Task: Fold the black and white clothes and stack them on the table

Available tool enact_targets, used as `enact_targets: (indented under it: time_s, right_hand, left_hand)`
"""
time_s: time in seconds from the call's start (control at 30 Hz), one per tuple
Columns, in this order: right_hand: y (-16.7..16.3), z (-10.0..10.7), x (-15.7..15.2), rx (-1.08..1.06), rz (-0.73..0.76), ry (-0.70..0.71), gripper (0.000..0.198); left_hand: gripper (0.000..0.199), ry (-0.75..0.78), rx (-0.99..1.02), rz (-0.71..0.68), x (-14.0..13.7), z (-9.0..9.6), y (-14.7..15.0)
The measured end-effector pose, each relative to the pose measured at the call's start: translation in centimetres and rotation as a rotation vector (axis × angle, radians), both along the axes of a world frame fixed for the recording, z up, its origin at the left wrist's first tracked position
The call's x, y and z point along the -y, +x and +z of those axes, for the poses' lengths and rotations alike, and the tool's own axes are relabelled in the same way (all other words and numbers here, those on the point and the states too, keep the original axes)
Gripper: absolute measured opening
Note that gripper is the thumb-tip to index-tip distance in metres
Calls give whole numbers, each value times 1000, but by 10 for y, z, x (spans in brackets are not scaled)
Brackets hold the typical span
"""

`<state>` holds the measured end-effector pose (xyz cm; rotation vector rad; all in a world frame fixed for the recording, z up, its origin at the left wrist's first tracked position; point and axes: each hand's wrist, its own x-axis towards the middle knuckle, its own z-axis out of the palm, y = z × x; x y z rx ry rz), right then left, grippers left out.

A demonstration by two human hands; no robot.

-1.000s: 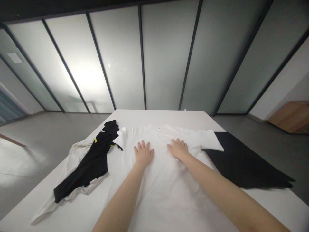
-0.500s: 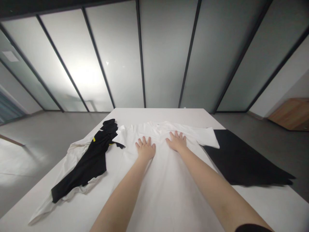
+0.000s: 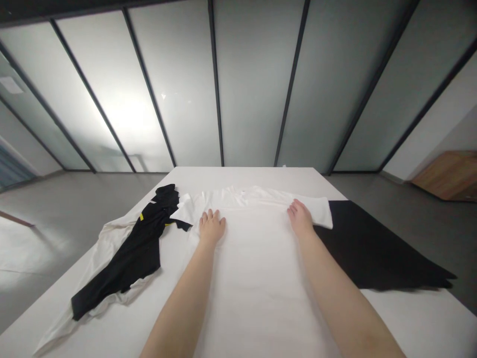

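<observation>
The grip of the left hand (image 3: 211,226) is loose, its fingers slightly apart and laid flat on a white T-shirt (image 3: 257,268); the right hand (image 3: 300,217) rests near the base of the shirt's right-side sleeve (image 3: 320,210), fingers close together, and whether they pinch any fabric I cannot tell. The T-shirt lies spread over the middle of the table, neckline at the far end, its body running between the forearms and out of the bottom of the view. It is plain and mostly smooth there, with small creases around the collar and shoulders. Its left-side sleeve (image 3: 182,211) meets a rumpled black garment (image 3: 137,253) with yellow marks, which lies on white cloth (image 3: 112,231) along the table's left side. The other sleeve overlaps a flat black cloth (image 3: 372,248) that reaches the right edge. The table (image 3: 242,176) itself is white, with a bare strip beyond the collar. Past it are a grey floor (image 3: 93,194) and a wall of frosted panels (image 3: 249,84) in dark frames (image 3: 216,84), bright toward the left; a wooden piece (image 3: 447,175) stands at far right.
</observation>
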<state>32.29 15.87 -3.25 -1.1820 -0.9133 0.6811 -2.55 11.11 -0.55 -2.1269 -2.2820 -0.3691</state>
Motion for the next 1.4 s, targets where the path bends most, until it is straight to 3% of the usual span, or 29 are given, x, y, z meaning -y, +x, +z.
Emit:
enact_targets:
  time_s: [0.1,0.2,0.37,0.47,0.67,1.0,1.17,1.27,1.4]
  right_hand:
    - [18,2,6,54,-71,-48,49]
    - [15,8,16,196,-73,-46,47]
    - [-31,15,39,499,150,-36,31]
    - [-60,16,55,945,329,-199,43]
    - [-83,23,92,1274,404,-373,50]
    - [-102,32,166,1400,329,-607,60]
    - [-118,51,212,1452,426,-847,68]
    - [-123,66,216,1459,461,-805,55]
    - [-130,69,175,1397,349,-535,51]
  left_hand:
    - [50,24,32,-1,-3,4,-12]
    - [45,56,69,-23,-1,8,-8]
    - [40,70,84,-174,19,11,20]
    - [41,41,53,-280,38,11,34]
    - [49,-40,-35,-321,80,10,35]
    - [64,-129,-163,-218,146,2,30]
    - [76,-325,-309,-231,185,15,29]
    - [77,-328,-276,-318,178,28,25]
    - [74,-160,-150,-315,125,28,34]
